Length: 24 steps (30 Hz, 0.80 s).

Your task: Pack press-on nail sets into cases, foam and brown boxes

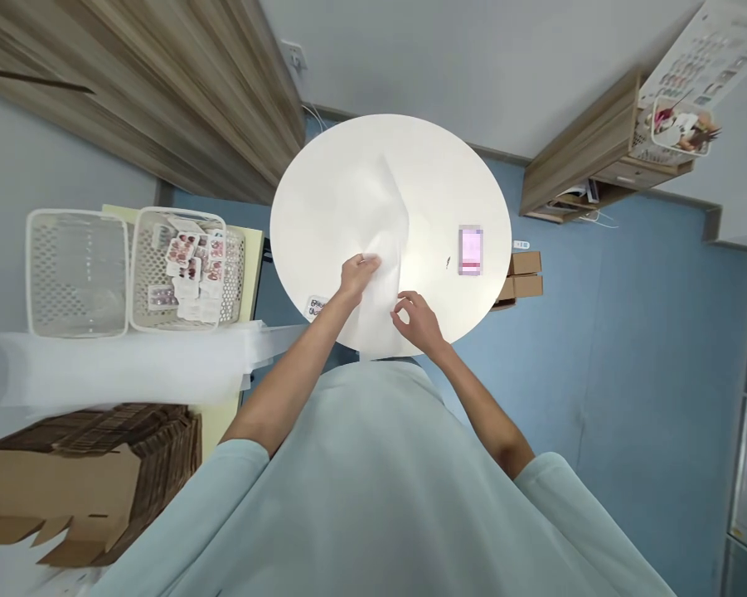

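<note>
A thin white sheet (382,290), folded or bent over at its upper end, lies on the round white table (323,191). My left hand (361,275) is closed on the sheet, pinching it between thumb and fingers near its middle. Just right of the sheet's edge is my right hand (419,322), its fingers curled and a gap showing between thumb and forefinger. It appears to hold nothing. Beside my left forearm, at the table's rim, sits a small clear pack with dark pieces (315,307).
A blurred phone-like screen (471,250) and a small dark item (448,262) lie on the table's right. Leftward are white baskets (78,332), one with packs, plus white sheets (130,369) and flattened cardboard boxes (55,489). Small brown boxes (527,274) are beyond the right rim.
</note>
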Tool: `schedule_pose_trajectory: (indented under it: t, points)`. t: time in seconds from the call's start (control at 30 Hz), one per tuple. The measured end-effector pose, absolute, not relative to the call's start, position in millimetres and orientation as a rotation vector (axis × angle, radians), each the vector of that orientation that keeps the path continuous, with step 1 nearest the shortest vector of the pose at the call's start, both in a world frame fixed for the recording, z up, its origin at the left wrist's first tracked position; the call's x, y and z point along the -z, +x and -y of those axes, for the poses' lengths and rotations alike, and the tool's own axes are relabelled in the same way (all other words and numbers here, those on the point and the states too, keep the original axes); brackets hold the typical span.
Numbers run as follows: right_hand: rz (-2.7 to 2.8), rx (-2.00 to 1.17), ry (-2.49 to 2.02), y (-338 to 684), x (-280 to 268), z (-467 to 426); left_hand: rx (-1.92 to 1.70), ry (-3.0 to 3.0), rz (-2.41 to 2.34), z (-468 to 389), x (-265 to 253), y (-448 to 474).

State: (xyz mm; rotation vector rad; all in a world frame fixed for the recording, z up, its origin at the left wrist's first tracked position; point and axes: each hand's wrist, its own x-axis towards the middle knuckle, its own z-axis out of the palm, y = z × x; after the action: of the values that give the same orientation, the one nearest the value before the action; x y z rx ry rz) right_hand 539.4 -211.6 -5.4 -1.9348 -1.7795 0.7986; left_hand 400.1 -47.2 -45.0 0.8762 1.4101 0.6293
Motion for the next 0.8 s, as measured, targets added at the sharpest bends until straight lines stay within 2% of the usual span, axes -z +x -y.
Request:
schedule_pose_trajectory:
  t: [0.2, 0.33, 0.57, 0.8]
  points:
    - [1.716, -0.999, -1.997, 531.0, 54.2, 191.8, -0.382, 1.271, -1.677, 37.1, 89.2, 392.0]
    - [1.674, -1.112, -1.939, 520.3, 79.8, 180.8, -0.244, 1.271, -1.753, 26.0, 112.3, 369.8]
    - [1.253, -1.074, -2.370, 512.0, 113.4, 164.7, -0.194, 1.307, -1.808, 8.7, 137.9, 321.2]
    - [1.235, -1.124, -2.504, 490.4, 123.7, 148.9, -0.103, 1.363, -1.828, 0.2, 145.8, 299.0]
